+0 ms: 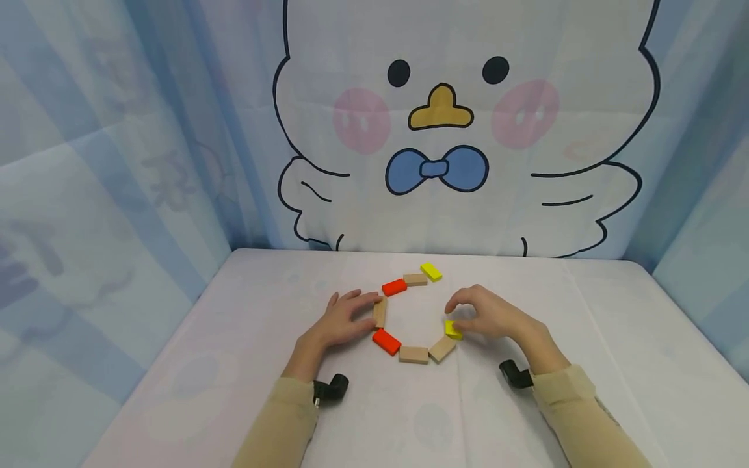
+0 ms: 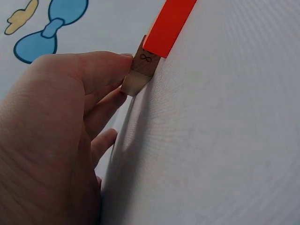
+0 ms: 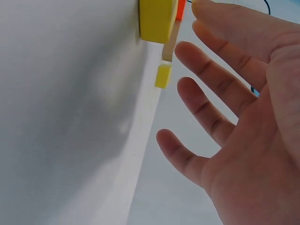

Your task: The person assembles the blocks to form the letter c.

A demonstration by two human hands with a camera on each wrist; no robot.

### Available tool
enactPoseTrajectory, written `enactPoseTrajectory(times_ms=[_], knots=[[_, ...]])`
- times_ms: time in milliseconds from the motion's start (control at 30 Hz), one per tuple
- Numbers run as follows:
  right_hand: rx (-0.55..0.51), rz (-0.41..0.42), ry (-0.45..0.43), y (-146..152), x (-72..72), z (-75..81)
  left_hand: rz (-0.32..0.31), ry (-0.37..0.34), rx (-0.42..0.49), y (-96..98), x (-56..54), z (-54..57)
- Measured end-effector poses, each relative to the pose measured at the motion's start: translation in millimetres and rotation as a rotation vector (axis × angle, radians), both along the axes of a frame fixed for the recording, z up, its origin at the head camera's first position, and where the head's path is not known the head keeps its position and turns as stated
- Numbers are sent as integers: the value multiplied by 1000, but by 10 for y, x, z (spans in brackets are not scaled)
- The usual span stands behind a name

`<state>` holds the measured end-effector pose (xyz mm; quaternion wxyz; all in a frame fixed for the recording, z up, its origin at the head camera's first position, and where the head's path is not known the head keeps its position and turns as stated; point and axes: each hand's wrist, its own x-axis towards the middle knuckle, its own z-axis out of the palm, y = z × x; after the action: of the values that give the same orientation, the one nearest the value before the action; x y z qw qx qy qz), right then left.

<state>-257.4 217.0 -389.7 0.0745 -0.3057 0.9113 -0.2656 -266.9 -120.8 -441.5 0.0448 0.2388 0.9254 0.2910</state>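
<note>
A wooden block [image 1: 380, 312] marked with an 8 lies at the left side of a curved row of small blocks. My left hand [image 1: 344, 318] pinches it near its two ends with thumb and a finger; in the left wrist view the fingertips are right at the edge of the wooden block [image 2: 143, 61]. One red block [image 1: 387, 342] adjoins its near end. At the right end of the row, my right hand [image 1: 488, 313] hovers beside a yellow block [image 1: 452, 329], fingers spread and loosely bent. In the right wrist view a gap shows between the fingertips and that yellow block [image 3: 156, 21].
Along the near side lie two more wooden blocks [image 1: 413, 355]. Farther back are another red block [image 1: 394, 287], a wooden one [image 1: 415, 279] and a second yellow block [image 1: 431, 272]. A patterned curtain [image 1: 433, 214] hangs behind the cloth-covered table [image 1: 193, 390].
</note>
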Motion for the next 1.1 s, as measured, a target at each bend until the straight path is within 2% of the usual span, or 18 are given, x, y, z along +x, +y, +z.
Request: enactPoseTrajectory(times_ms=[267,467,733,933,1100], knots=[[11,-44,6,-146,-145,132,1,-1,3,-16,-4,-6],[-15,-38,14,-293,-250,223,4,-1,0,-14,-12,-12],[-13,-46,15,-479,-428,256,10,-16,-9,-2,-2,11],[-16,-67,-19,-622,-531,288,17,-37,-11,-11,12,12],[-13,-89,-46,-703,-612,301,4,-14,-11,-17,-3,5]])
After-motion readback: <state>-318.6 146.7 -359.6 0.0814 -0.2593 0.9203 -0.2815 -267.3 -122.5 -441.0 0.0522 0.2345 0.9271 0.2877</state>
